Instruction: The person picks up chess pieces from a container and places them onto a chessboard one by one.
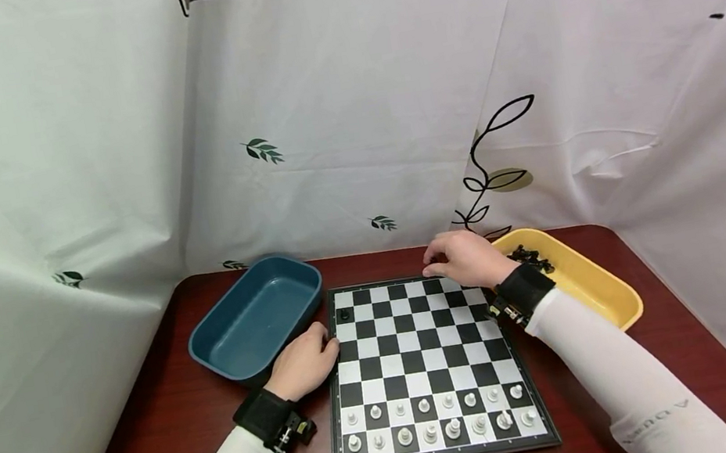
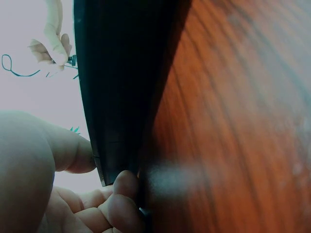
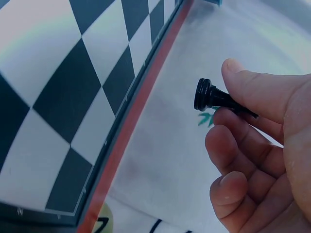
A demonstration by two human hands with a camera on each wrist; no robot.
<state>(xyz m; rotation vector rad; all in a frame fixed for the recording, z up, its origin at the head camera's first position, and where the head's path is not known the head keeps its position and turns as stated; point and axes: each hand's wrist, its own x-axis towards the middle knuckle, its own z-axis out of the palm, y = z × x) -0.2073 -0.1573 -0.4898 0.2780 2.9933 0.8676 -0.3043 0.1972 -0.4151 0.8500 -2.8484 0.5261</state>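
A black-and-white chessboard [image 1: 427,363] lies on the dark red table. White pieces [image 1: 436,417] fill its two near rows, and one black piece [image 1: 345,313] stands at the far left corner. My right hand [image 1: 464,258] hovers over the board's far edge and pinches a small black chess piece [image 3: 214,97] between thumb and fingers. My left hand [image 1: 302,363] rests at the board's left edge [image 2: 116,121], thumb and fingers touching it.
An empty dark blue tray [image 1: 257,322] sits left of the board. A yellow tray [image 1: 577,276] holding several black pieces [image 1: 530,257] sits to the right. White patterned sheets enclose the table at the back and sides.
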